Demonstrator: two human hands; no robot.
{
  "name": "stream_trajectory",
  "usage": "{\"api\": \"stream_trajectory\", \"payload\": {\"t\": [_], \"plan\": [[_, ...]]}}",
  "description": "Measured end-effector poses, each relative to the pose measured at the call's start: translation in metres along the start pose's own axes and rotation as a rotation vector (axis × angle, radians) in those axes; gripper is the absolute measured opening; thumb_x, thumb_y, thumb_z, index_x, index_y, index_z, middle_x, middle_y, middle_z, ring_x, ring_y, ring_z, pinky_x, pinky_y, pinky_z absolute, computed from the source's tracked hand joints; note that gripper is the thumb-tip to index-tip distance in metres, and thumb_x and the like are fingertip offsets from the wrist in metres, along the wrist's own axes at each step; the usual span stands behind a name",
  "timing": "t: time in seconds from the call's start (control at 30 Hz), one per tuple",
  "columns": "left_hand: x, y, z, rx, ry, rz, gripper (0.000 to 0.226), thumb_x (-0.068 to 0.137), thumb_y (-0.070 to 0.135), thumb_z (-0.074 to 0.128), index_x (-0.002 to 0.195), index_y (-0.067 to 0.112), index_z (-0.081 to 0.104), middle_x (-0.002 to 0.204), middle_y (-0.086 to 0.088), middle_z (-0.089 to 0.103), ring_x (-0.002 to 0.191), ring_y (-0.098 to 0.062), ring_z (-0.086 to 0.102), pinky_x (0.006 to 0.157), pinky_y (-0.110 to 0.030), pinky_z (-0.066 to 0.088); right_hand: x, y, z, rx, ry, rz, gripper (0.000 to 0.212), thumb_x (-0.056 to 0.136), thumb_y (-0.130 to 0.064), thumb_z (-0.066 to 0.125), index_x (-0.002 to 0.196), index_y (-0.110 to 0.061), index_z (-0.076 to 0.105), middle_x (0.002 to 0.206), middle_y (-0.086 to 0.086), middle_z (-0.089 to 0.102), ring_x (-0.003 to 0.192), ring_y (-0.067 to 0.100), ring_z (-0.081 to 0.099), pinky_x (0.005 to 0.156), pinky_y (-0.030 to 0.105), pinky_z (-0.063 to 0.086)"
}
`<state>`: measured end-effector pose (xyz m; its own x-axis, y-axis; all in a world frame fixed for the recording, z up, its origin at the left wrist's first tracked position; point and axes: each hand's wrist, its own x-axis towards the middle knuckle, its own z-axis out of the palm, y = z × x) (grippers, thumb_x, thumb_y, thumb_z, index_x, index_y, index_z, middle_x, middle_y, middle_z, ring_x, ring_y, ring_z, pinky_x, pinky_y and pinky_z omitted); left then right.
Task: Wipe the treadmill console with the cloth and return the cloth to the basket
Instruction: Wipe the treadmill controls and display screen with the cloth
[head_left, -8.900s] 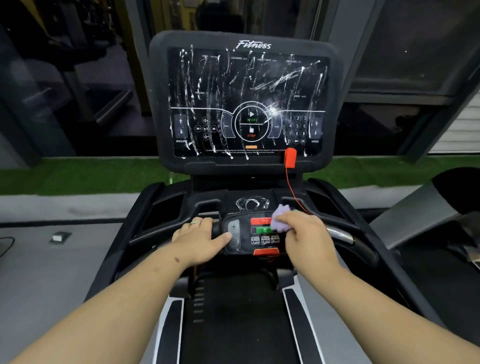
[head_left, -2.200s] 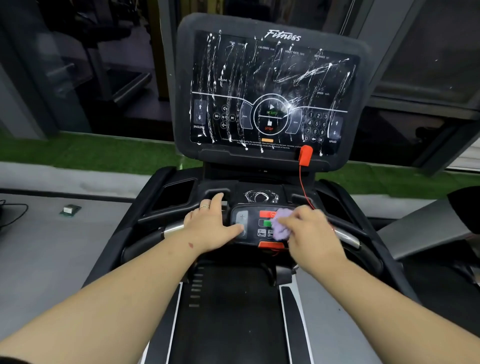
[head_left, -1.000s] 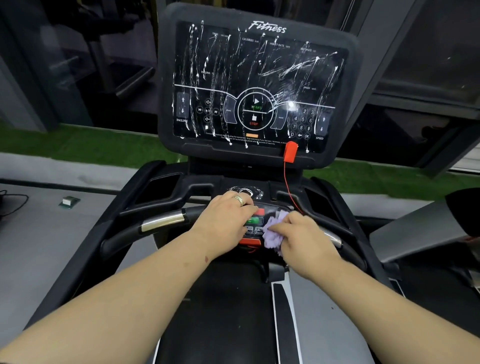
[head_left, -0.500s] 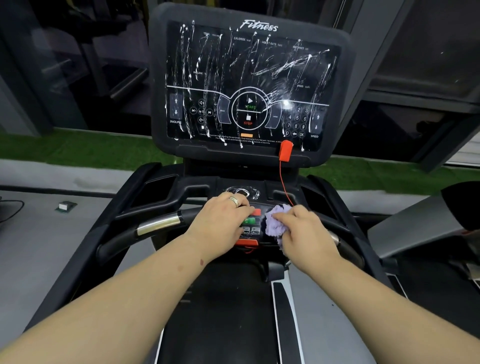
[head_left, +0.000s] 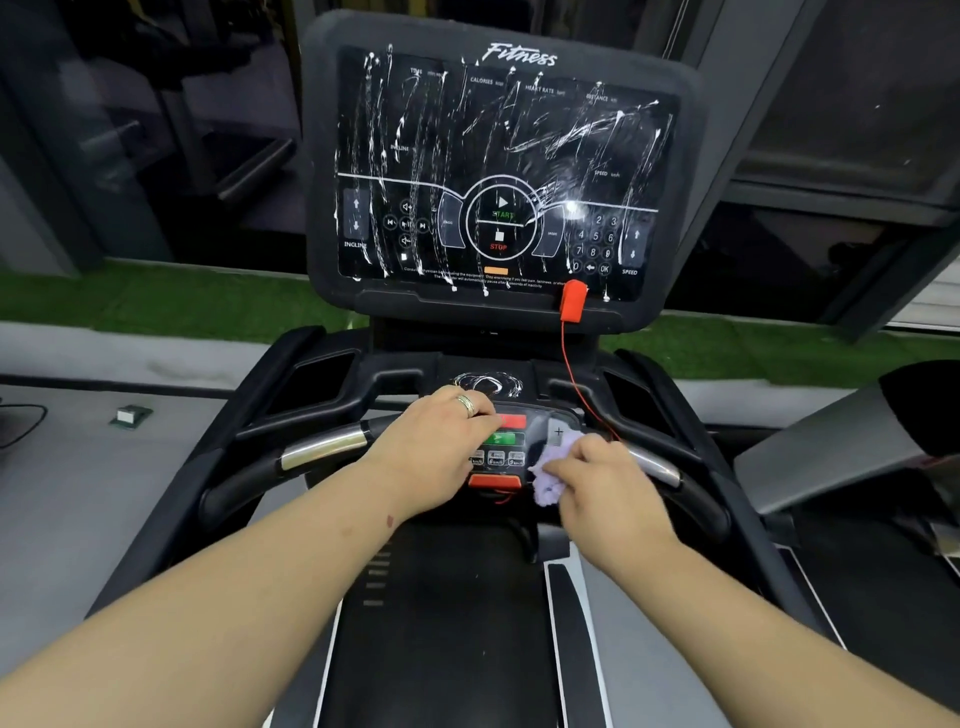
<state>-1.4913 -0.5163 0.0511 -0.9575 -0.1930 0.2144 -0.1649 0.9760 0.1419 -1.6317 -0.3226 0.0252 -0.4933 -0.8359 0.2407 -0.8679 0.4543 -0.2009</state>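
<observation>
The small crumpled lilac cloth (head_left: 553, 470) is gripped by the right hand (head_left: 605, 491) against the black button panel (head_left: 511, 447), on whose left side the left hand (head_left: 434, 457) is rested flat, fingers relaxed.

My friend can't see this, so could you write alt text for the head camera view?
The right hand wipes a small lilac cloth over the treadmill's lower button panel while the left hand rests on it. Above, the black console screen shows white streaks.
</observation>
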Motion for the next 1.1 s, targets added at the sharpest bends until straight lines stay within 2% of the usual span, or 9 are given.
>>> {"api": "stream_trajectory", "payload": {"t": [0.13,0.23,0.3,0.37,0.5,0.67,0.8,0.97,1.1], "plan": [[-0.009,-0.004,-0.002,0.007,-0.006,-0.021,0.057,0.085,0.015,0.072,0.14,0.021,0.057,0.138,0.006,0.051,0.127,-0.022,0.045,0.099,-0.035,0.047,0.003,-0.033,0.016,0.055,-0.039,-0.121,0.038,0.079,-0.007,0.062,0.109,-0.028,0.075,0.098,-0.002,0.055,0.081,0.026,0.049,0.064,0.037,0.052],[-0.015,-0.007,-0.004,0.016,-0.004,-0.023,0.057,0.089,0.018,0.069,0.144,0.023,0.053,0.141,0.007,0.048,0.128,-0.02,0.044,0.09,-0.026,0.036,0.008,-0.018,0.007,0.024,-0.071,-0.154,0.044,0.08,-0.011,0.05,0.111,-0.031,0.075,0.095,-0.003,0.055,0.079,0.024,0.043,0.066,0.039,0.052],[-0.019,-0.009,-0.004,0.013,0.006,-0.03,0.057,0.089,0.018,0.07,0.143,0.022,0.054,0.141,0.006,0.049,0.127,-0.02,0.045,0.089,-0.027,0.038,0.008,-0.01,0.003,0.03,-0.047,-0.112,0.044,0.078,-0.012,0.048,0.104,-0.03,0.078,0.092,-0.003,0.056,0.077,0.022,0.039,0.064,0.036,0.049],[-0.02,-0.009,-0.003,-0.005,0.011,-0.036,0.055,0.086,0.015,0.072,0.139,0.02,0.059,0.137,0.004,0.053,0.123,-0.022,0.048,0.092,-0.032,0.045,0.007,-0.019,0.007,0.054,-0.015,-0.102,0.039,0.077,-0.008,0.055,0.102,-0.027,0.078,0.093,-0.003,0.057,0.077,0.024,0.044,0.064,0.03,0.043],[-0.022,-0.009,-0.002,-0.025,-0.007,-0.053,0.053,0.081,0.009,0.075,0.132,0.016,0.063,0.132,0.003,0.055,0.12,-0.025,0.05,0.091,-0.043,0.052,0.009,-0.054,0.021,0.024,-0.091,-0.169,0.039,0.083,-0.012,0.056,0.112,-0.031,0.071,0.101,-0.004,0.052,0.086,0.026,0.049,0.067,0.039,0.05],[-0.022,-0.012,-0.001,-0.022,0.005,-0.031,0.055,0.086,0.014,0.071,0.139,0.018,0.058,0.138,0.004,0.052,0.125,-0.022,0.046,0.097,-0.035,0.047,0.009,-0.023,-0.005,0.003,-0.123,-0.134,0.033,0.089,-0.019,0.053,0.106,-0.035,0.076,0.091,-0.013,0.042,0.088,0.026,0.049,0.069,0.03,0.043],[-0.021,-0.013,0.001,-0.041,0.012,-0.032,0.056,0.085,0.014,0.073,0.139,0.018,0.059,0.137,0.004,0.052,0.125,-0.022,0.046,0.1,-0.037,0.047,0.008,-0.039,0.004,0.046,-0.047,-0.097,0.028,0.081,-0.01,0.065,0.097,-0.03,0.078,0.092,-0.006,0.052,0.081,0.026,0.047,0.065,0.029,0.042],[-0.021,-0.014,0.002,-0.085,0.024,-0.044,0.052,0.079,0.004,0.072,0.129,0.015,0.066,0.127,0.001,0.058,0.116,-0.026,0.052,0.093,-0.043,0.051,0.015,-0.068,0.013,0.002,-0.156,-0.19,0.034,0.088,-0.02,0.052,0.114,-0.032,0.069,0.101,0.0,0.051,0.091,0.029,0.049,0.067,0.041,0.051],[-0.023,-0.015,0.004,-0.071,0.017,-0.033,0.058,0.087,0.013,0.072,0.142,0.019,0.057,0.139,0.004,0.051,0.129,-0.021,0.043,0.108,-0.037,0.044,0.009,-0.027,0.0,-0.021,-0.128,-0.111,0.032,0.087,-0.019,0.054,0.105,-0.035,0.075,0.095,-0.004,0.052,0.088,0.029,0.05,0.071,0.039,0.053]]}}
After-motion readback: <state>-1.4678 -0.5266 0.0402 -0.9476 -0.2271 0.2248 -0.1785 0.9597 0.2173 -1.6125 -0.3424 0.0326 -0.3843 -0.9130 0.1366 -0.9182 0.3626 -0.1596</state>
